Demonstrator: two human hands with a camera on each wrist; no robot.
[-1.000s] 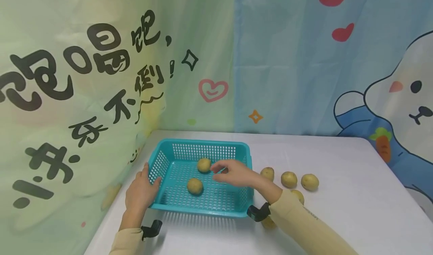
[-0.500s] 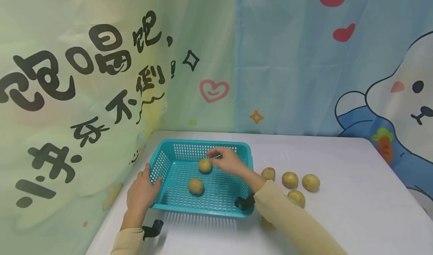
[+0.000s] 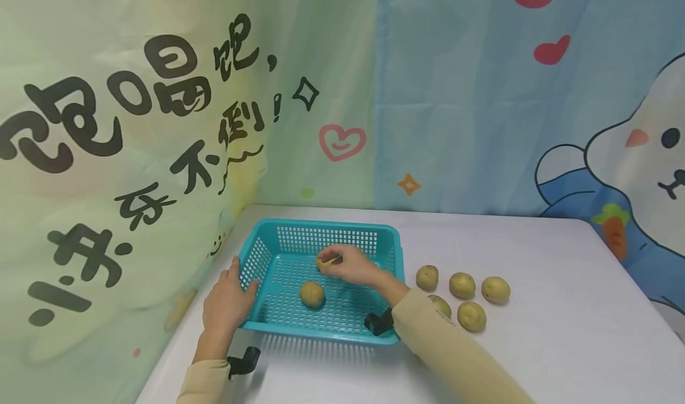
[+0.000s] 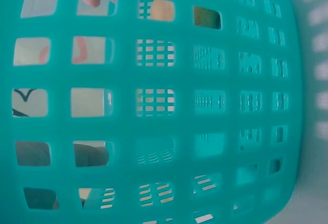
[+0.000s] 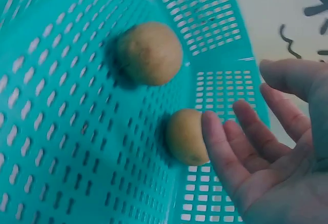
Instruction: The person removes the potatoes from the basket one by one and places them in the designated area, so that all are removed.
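Note:
A turquoise plastic basket [image 3: 321, 337] with perforated walls stands on the white table. My left hand [image 3: 227, 303] grips its left wall, thumb at the inner side of the rim; the left wrist view is filled by the perforated wall [image 4: 184, 78]. Inside the basket lie a near potato [image 3: 312, 295] and a far potato [image 3: 323, 263]. Over the far one is my right hand [image 3: 350, 265], which partly hides it. Up close in the right wrist view, the fingers of the right hand [image 5: 271, 152] are spread and relaxed, one fingertip overlapping that potato [image 5: 187, 137].
Several loose potatoes [image 3: 471, 316] lie on the white table [image 3: 556, 309] to the right of the basket, one partly behind the right sleeve [image 3: 449, 344]. A printed curtain [image 3: 455, 94] hangs along the back and left edges of the table.
My right hand has moved left over the far potato, its fingers now overlapping it. The left hand stays at the basket's left wall, and the basket stays in place.

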